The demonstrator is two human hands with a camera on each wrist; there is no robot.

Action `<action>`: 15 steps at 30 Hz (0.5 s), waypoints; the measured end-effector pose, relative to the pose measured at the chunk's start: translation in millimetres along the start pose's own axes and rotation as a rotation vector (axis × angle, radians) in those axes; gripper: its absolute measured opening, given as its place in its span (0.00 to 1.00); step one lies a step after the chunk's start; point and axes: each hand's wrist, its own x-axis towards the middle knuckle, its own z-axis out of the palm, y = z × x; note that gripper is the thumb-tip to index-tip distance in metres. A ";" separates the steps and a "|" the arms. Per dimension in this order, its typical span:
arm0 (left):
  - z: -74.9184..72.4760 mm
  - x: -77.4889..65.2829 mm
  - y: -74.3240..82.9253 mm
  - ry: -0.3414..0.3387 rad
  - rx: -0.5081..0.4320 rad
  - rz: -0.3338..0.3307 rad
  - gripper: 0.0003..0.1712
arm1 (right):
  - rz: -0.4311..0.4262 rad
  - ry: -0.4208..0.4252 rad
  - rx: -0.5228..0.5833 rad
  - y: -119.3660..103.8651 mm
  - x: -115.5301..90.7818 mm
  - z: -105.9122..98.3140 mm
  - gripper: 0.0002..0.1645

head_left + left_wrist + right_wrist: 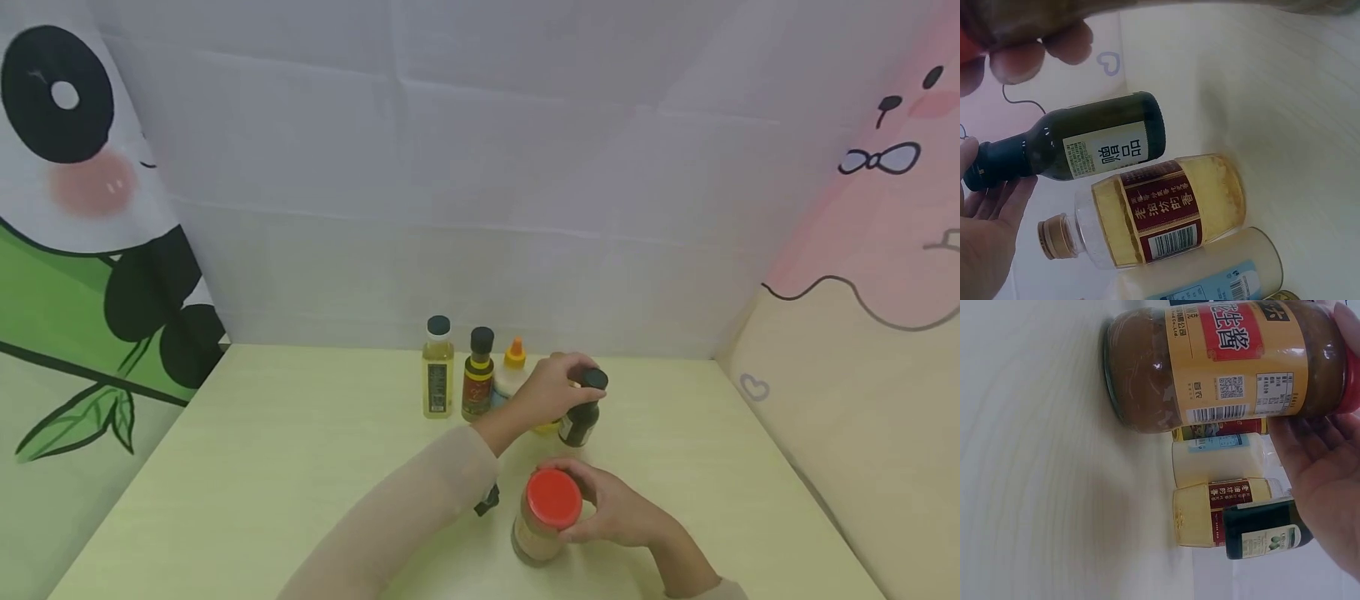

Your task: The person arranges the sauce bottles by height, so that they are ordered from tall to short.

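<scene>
My left hand (553, 388) grips a dark green glass bottle (579, 425) by its black cap and neck. In the left wrist view this bottle (1097, 139) shows a white label and is close beside a golden oil bottle (1166, 212) with a brown cap. Nearer to me, my right hand (621, 510) holds a peanut butter jar (536, 537) around its upper part, just under the red lid (553, 498). The right wrist view shows the jar's (1235, 362) yellow and red label, with fingers and thumb about its lid end.
Left of the green bottle stand a squeeze bottle (515, 354) with an orange tip, a dark-capped bottle (477, 385) with a red label and a pale yellow bottle (438, 379). A black-capped item (487, 502) is partly hidden by the left sleeve (405, 508). Cloth walls (480, 167) bound the table.
</scene>
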 end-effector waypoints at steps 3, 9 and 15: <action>5.5 4.0 -3.1 -0.010 0.026 0.002 0.18 | 0.003 -0.004 0.016 1.5 -2.1 0.9 0.41; 12.8 12.1 -7.7 0.004 0.123 -0.006 0.19 | -0.016 -0.007 0.033 3.4 -1.5 0.1 0.41; 18.1 16.9 -12.0 0.015 0.161 -0.013 0.18 | -0.011 -0.004 0.034 3.2 0.1 -0.3 0.40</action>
